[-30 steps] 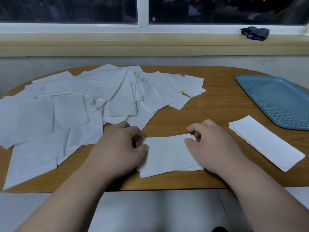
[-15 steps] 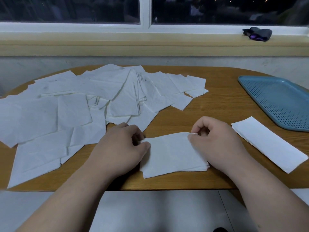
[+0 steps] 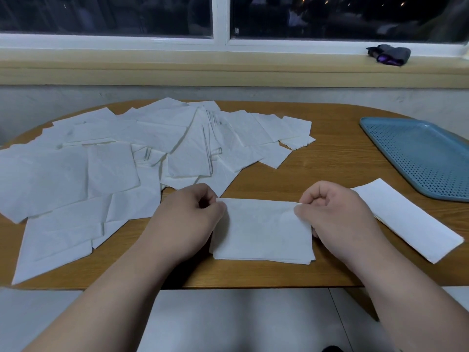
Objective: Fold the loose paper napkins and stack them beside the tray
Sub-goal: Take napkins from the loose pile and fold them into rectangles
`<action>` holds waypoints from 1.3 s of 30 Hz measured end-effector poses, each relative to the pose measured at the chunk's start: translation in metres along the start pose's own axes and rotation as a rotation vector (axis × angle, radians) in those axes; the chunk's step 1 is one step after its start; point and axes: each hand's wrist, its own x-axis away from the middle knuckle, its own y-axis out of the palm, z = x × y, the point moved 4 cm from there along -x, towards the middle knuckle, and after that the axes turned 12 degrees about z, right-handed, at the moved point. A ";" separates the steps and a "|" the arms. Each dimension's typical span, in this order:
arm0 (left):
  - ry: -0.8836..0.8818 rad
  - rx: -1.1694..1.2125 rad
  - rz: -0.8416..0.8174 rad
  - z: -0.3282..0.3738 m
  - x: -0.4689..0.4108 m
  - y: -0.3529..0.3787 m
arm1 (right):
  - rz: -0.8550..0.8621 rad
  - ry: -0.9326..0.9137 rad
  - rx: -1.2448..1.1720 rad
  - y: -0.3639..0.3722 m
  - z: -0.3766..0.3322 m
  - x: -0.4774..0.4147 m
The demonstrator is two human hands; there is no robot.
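White paper is the thing to watch here. Closest to the person, one napkin (image 3: 261, 232) lies on the near side of the wooden counter (image 3: 330, 163), between the two hands. The left hand (image 3: 187, 224) has its fingers (image 3: 219, 208) curled in, pinching the far left corner of the top layer. The right hand (image 3: 337, 219) has its fingers (image 3: 300, 212) curled in too, pinching the far right corner. That far edge looks a little lifted, so I think a fold is being made. The paper is thin and soft. If the hands pull apart too hard, it could rip. If one corner slips out, or one hand goes faster than the other, the fold could come out crooked and the edges would not match. The napkin is close to the counter's near edge, so a tug toward the person could slide it off. Just to the right lies the folded stack (image 3: 406, 219), beside the blue tray (image 3: 418, 153). A bump from the right arm could push that stack crooked. Farther back on the left, the loose napkins (image 3: 114, 161) lie all over each other. Grabbing one could drag others along, or two could stick together. Far at the back, a dark cloth (image 3: 388, 55) sits on the window sill, well apart from everything.
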 end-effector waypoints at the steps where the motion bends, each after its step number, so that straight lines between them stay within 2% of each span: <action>1: 0.006 -0.019 -0.006 0.000 0.000 0.001 | 0.001 -0.013 0.039 0.001 0.000 0.000; 10: 0.208 -0.294 0.048 0.003 -0.001 0.014 | 0.023 -0.290 0.494 0.010 -0.003 0.009; 14: 0.266 -0.262 0.055 0.003 0.001 0.013 | 0.032 -0.369 0.468 0.006 -0.004 0.008; 18: 0.330 -0.267 -0.038 0.004 0.005 0.013 | -0.065 -0.438 0.497 0.012 0.002 0.010; 27: 0.261 -0.188 -0.053 -0.006 0.000 0.001 | -0.046 -0.498 0.498 0.016 -0.005 0.008; 32: 0.195 -0.161 0.069 -0.017 -0.015 -0.017 | -0.110 -0.557 0.466 0.043 -0.044 0.000; 39: 0.101 -0.188 0.224 -0.035 -0.027 -0.041 | -0.232 -0.670 0.486 0.130 -0.111 -0.025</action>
